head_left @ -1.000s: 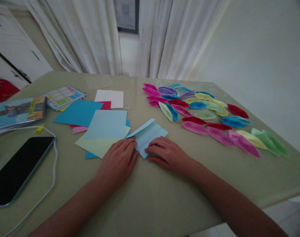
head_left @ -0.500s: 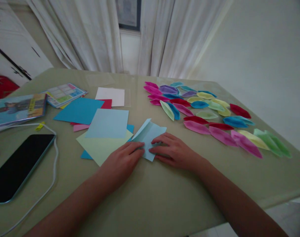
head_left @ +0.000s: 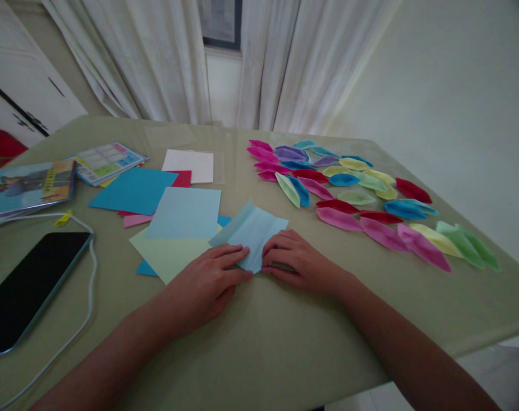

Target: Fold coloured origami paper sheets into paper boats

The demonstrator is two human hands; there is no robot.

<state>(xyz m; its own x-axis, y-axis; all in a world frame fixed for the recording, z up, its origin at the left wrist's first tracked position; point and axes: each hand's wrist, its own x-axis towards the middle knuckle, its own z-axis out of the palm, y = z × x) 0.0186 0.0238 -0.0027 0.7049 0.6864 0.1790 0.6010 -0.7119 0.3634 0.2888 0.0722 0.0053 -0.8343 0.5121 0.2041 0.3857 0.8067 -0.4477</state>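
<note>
A light blue sheet of origami paper (head_left: 255, 228) with lengthwise creases lies in front of me, its left flap spread out and slightly raised. My left hand (head_left: 214, 277) holds its lower left side, fingers on top and thumb by the near edge. On the lower right side, my right hand (head_left: 300, 262) grips the sheet with curled fingers. The undersides of the fingertips are hidden. Left of the sheet, a flat light blue square (head_left: 185, 211) lies on a pale green square (head_left: 174, 251).
Several folded paper pieces in many colours, such as a pink one (head_left: 339, 218), spread over the right of the table (head_left: 259, 354). To the left lie a blue square (head_left: 133, 191), a white square (head_left: 193, 165), a picture booklet (head_left: 26, 185), a phone (head_left: 32, 291) and a white cable (head_left: 90, 285).
The sheet's left flap has opened outward to the left and lies flatter, so the creased sheet looks wider. My left hand has shifted slightly; the right stays at the right side.
</note>
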